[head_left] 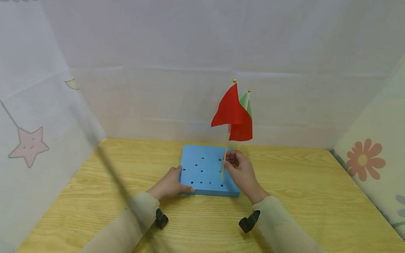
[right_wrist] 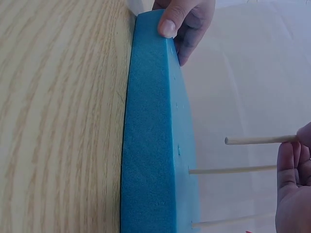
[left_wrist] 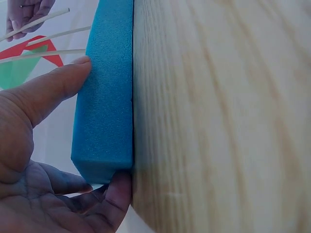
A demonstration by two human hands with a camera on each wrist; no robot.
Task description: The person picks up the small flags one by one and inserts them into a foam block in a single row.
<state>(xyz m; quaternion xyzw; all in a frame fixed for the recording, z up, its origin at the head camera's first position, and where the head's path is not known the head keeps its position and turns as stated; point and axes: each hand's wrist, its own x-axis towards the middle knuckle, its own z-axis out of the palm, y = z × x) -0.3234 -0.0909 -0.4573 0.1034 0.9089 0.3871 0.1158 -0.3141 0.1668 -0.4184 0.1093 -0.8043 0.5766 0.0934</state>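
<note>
A blue foam block (head_left: 191,153) with several small holes lies flat on the table. My left hand (head_left: 170,182) grips its front left corner, thumb along the front edge and fingers at the side. Over the block's right part, my right hand (head_left: 244,174) pinches a thin wooden flag stick (right_wrist: 260,141). That stick's lower end hangs free above the block in the right wrist view. Two other sticks stand in the foam, one being this stick (right_wrist: 233,170). Red cloth (head_left: 227,108) overlaps a green flag (head_left: 250,109) above; which cloth belongs to which stick is partly hidden.
The wood-grain table (head_left: 292,169) extends around the block. Pale cloth walls (head_left: 154,99) enclose the back and sides, the right one printed with flowers. A blurred dark line (head_left: 113,173) crosses the left foreground.
</note>
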